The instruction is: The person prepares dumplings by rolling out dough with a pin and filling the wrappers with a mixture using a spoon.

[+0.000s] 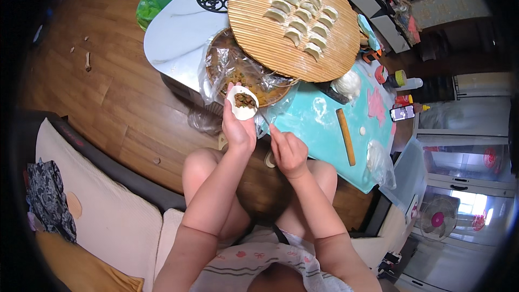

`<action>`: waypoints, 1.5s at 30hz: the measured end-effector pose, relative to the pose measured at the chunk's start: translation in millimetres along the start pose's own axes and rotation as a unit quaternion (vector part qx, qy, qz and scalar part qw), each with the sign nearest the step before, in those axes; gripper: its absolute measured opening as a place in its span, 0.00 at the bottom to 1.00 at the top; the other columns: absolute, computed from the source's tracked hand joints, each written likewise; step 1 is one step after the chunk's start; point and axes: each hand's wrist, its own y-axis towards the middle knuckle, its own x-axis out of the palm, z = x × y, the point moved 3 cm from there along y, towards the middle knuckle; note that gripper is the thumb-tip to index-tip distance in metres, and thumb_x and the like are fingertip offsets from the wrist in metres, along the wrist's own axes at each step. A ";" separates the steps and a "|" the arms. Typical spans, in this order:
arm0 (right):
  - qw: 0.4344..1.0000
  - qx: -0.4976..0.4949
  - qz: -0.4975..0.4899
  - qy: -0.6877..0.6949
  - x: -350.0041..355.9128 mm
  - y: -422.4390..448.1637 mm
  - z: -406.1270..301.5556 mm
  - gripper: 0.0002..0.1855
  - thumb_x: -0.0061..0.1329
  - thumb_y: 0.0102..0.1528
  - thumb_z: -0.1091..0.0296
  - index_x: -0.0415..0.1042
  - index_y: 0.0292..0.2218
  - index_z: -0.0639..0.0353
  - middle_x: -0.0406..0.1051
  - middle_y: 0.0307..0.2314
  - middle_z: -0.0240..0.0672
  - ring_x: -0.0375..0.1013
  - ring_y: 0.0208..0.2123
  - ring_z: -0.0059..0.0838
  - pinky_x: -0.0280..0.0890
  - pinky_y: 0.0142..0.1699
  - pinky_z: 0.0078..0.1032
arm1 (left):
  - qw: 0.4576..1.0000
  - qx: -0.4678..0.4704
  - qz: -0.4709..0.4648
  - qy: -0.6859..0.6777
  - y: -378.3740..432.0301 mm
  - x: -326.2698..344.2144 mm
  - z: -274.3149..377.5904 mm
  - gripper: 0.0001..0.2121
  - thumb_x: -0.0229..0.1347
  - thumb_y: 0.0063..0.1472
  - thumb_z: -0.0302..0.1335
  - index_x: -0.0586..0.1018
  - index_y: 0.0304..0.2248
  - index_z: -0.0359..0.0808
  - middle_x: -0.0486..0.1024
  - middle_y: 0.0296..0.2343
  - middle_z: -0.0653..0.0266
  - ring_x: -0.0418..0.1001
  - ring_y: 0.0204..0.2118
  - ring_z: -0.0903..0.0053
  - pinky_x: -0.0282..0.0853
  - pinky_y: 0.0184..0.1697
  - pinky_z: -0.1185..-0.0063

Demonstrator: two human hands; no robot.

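On the palm and fingers of my left hand (238, 129) lies a round white dumpling wrapper (244, 113). Brown minced filling with green bits (245, 100) sits on the wrapper. My right hand (288, 150) grips a thin metal utensil (264, 118), whose tip touches the filling; its end shape is hidden. Just beyond my hands stands a wide bowl (265, 98) of filling, partly covered by clear plastic film (225, 63). A round slatted tray (259, 54) overlaps the bowl's far side and carries rows of folded dumplings (299, 25).
A wooden rolling pin (345, 137) and a small dough piece (362, 131) lie on a turquoise mat (324, 129). Bagged dough (348, 85) rests near the tray. A phone (402, 113) and bottles stand at the right edge. A green-lined bin (156, 6) is left of the table.
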 end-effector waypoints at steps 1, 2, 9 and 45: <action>0.999 -0.030 0.003 -0.012 0.4 -0.7 -3.1 0.17 0.51 0.42 0.82 0.72 0.38 0.67 0.60 0.17 0.31 0.63 0.16 0.25 0.60 0.21 0.21 | 1.000 -0.006 -0.001 -0.004 0.2 0.4 0.0 0.22 0.32 0.65 0.35 0.54 0.55 0.33 0.56 0.53 0.60 0.54 0.56 0.71 0.48 0.58 0.73; 0.998 -0.063 0.012 0.000 3.8 -5.4 -3.4 0.17 0.50 0.43 0.81 0.72 0.38 0.68 0.59 0.16 0.30 0.63 0.16 0.23 0.60 0.21 0.20 | 1.000 -0.015 0.008 -0.011 -0.5 0.7 -0.5 0.22 0.32 0.65 0.35 0.54 0.56 0.33 0.55 0.54 0.60 0.54 0.56 0.71 0.48 0.57 0.74; 0.989 -0.114 -0.019 0.089 10.4 -13.1 -5.5 0.19 0.53 0.39 0.80 0.73 0.37 0.66 0.59 0.17 0.29 0.63 0.17 0.23 0.60 0.21 0.20 | 0.998 -0.054 -0.040 -0.002 -2.1 11.1 5.3 0.23 0.31 0.64 0.34 0.53 0.55 0.29 0.56 0.53 0.55 0.56 0.55 0.66 0.48 0.58 0.73; 0.985 0.018 0.016 0.171 9.7 -1.2 -14.4 0.16 0.47 0.46 0.83 0.69 0.40 0.68 0.64 0.23 0.38 0.64 0.21 0.31 0.61 0.24 0.23 | 0.995 -0.073 -0.067 -0.010 3.5 7.1 13.9 0.23 0.29 0.65 0.35 0.51 0.56 0.30 0.54 0.54 0.52 0.56 0.55 0.64 0.49 0.58 0.72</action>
